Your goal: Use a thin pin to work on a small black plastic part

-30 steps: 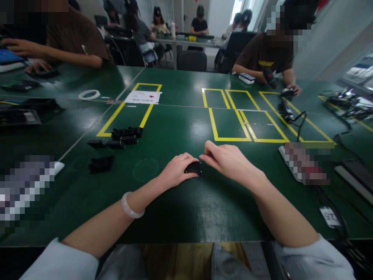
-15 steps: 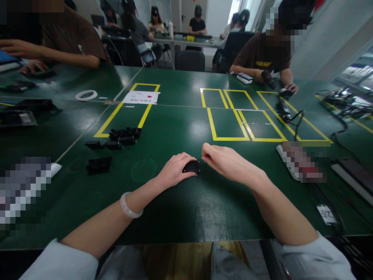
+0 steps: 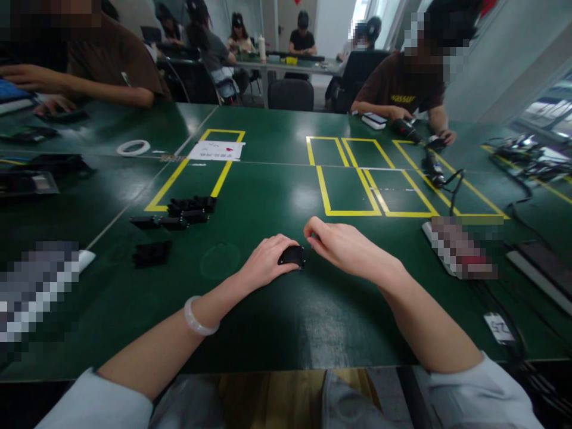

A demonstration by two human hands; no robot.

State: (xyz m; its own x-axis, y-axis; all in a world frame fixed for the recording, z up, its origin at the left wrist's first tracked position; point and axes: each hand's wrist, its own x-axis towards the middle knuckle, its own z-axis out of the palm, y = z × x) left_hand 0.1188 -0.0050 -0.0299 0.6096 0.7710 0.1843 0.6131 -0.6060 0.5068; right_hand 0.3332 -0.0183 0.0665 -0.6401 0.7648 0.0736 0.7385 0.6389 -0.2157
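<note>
My left hand (image 3: 266, 260), with a pale bangle (image 3: 199, 316) on its wrist, is closed round a small black plastic part (image 3: 292, 255). The thumb lies along the near side of that part and the fingers along the far side, and small shiny dots show at its right end. Close to that end is my right hand (image 3: 342, 243), its fingers curled into a pinch. Whatever the pinch holds is hidden or too small to name. To the left lie several similar black parts (image 3: 173, 223) in a loose group, with another black piece (image 3: 152, 253) nearer me.
Yellow tape frames (image 3: 353, 213) mark the green table (image 3: 268, 190). A paper label (image 3: 218, 151) and a tape roll (image 3: 133, 148) lie farther off. On the right are a partly blurred device (image 3: 460, 247) and cables (image 3: 509, 316). A co-worker across holds a power screwdriver (image 3: 407, 129).
My right hand has shifted slightly left, nearer the black part. My left hand keeps its grip. Across the table, the co-worker's screwdriver has tilted toward the other hand.
</note>
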